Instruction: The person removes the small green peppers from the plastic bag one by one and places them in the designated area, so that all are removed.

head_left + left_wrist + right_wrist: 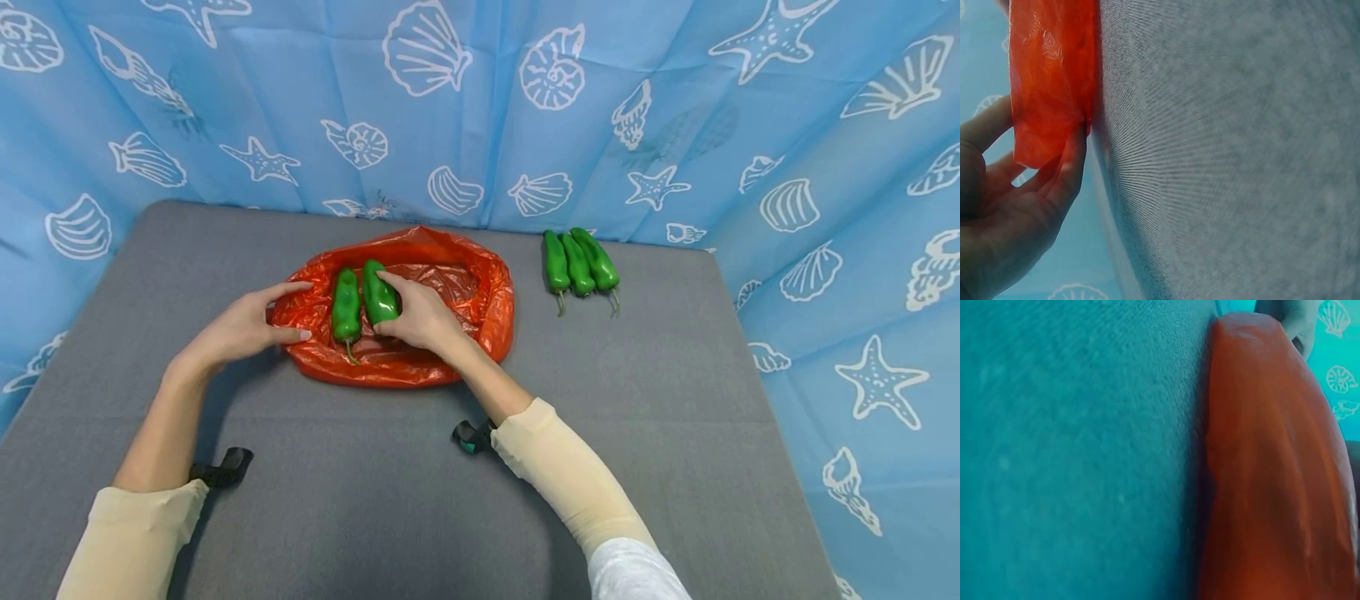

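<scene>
handling the held pepper [379,292] inside the red bag [390,375], as the step in hand appears to be, calls for a light, even pinch. reference: clock face centered on the bag, twelve toward the curtain [551,167].

1. held pepper: within the bag, slightly toward ten o'clock. the right hand [427,317], entering from four o'clock, is clamped on it between thumb and fingers. whether the pepper touches the bag floor cannot be told. grip pressure should be firm enough to stop the glossy skin slipping, without denting it.

2. second pepper [346,304]: just beside, at nine o'clock to the first, stem toward six. a narrow gap separates them; moving the held pepper straight up or down should avoid dragging its neighbor.

3. left hand [247,325]: at nine o'clock, gripping the bag's end, thumb over the rim. steady, outward support is advised, since thin plastic may fold inward.

4. three loose peppers [579,263]: side by side on the gray table [360,500], between two and three o'clock, well apart from the bag. route the right forearm clear of the near rim.
</scene>
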Motion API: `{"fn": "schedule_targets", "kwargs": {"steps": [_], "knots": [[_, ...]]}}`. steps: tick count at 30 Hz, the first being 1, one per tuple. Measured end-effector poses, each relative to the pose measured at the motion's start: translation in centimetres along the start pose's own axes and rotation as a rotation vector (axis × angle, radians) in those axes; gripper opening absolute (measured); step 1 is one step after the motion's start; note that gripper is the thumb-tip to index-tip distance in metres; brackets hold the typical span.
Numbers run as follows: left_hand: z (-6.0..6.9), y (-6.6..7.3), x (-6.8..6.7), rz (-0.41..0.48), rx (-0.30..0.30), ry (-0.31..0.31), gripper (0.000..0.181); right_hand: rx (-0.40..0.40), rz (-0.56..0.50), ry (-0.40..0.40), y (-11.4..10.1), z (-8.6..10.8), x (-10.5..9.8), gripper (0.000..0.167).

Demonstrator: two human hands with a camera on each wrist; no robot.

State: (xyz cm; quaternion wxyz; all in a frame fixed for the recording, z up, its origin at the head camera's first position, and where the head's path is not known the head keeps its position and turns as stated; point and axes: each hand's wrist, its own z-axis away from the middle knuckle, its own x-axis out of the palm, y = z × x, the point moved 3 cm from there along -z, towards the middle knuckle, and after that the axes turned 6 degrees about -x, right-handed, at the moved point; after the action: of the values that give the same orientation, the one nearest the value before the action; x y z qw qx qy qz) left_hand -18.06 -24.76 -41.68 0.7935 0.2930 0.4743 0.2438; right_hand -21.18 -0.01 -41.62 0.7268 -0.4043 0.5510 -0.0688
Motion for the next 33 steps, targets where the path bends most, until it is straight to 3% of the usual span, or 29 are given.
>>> {"fn": "schedule_targets", "kwargs": {"steps": [20,33], "knots": [[-0.2,-0.1,0.0,0.0,-0.015,-0.022,0.08,-0.082,-0.104,0.108,1.6,2.2,-3.9,0.083],[-0.2,-0.1,-0.2,-0.002,-0.019,-0.035,0.081,-0.097,-0.206,0.132,4.0,4.4,-6.3,0.078]]}}
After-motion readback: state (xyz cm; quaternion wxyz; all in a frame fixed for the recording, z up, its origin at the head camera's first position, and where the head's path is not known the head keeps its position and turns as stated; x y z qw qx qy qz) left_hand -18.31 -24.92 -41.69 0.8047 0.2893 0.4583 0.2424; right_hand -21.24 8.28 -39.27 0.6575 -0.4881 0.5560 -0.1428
